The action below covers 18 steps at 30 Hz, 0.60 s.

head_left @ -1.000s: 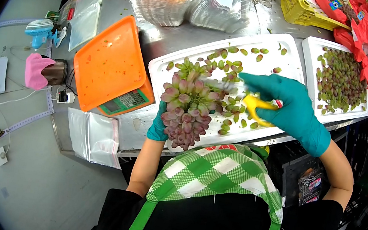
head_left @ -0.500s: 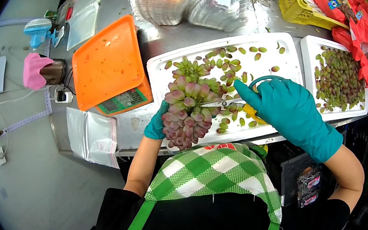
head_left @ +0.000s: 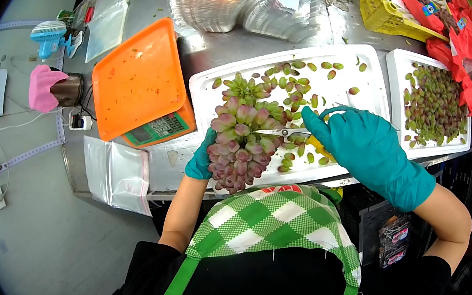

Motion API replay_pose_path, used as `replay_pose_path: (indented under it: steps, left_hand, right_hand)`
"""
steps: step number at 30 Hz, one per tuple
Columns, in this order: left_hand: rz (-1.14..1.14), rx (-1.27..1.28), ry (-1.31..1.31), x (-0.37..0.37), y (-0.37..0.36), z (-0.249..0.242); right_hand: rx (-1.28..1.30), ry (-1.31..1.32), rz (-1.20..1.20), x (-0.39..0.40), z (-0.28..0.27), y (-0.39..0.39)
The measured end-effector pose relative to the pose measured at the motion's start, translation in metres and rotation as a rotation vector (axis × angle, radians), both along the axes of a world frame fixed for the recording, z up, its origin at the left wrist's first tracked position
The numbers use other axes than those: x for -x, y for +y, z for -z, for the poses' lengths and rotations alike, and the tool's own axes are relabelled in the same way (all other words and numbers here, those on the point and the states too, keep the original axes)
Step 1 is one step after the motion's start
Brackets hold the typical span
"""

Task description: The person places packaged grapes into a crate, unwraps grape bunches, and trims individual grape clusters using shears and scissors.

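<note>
My left hand, in a teal glove, is closed on a bunch of grapes; most of its fingers are hidden behind the fruit. The bunch is dense, with long grapes shading from green to dusky pink. My right hand, gloved the same way, grips scissors with yellow showing at the handle. Their slim blades point left, with the tips against the upper right part of the bunch. Beneath lies a white foam tray with scattered loose grapes and a small greenish cluster.
Left of the tray stands a scale with an orange pan. Plastic bags lie at the table's near left edge. Stacked clear containers sit at the back. A second white tray full of loose grapes and a yellow crate are on the right.
My right hand has turned slightly and lowered a little, with the scissor tips shifting slightly left and up on the bunch. My left hand and the grapes are almost unmoved.
</note>
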State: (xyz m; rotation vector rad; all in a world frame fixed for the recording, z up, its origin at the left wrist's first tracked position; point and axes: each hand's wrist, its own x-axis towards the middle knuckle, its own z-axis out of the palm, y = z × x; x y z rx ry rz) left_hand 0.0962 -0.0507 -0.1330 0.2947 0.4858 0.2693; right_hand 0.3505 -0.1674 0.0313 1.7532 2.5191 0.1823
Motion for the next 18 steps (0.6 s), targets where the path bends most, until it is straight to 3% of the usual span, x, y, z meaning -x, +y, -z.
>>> replay_pose_path:
  steps: [8,13,18]
  left_hand:
    - [0.027,0.063,-0.071,-0.009,0.001,-0.012]
    - [0.051,0.125,-0.116,-0.013,0.001,-0.019]
    - [0.021,0.113,0.044,0.006,-0.003,0.016]
  right_hand:
    - [-0.027,0.157,0.02,-0.003,0.003,-0.002]
    - [0.109,0.183,0.061,-0.002,-0.002,-0.001]
    - [0.155,0.2,0.004,-0.008,-0.007,0.004]
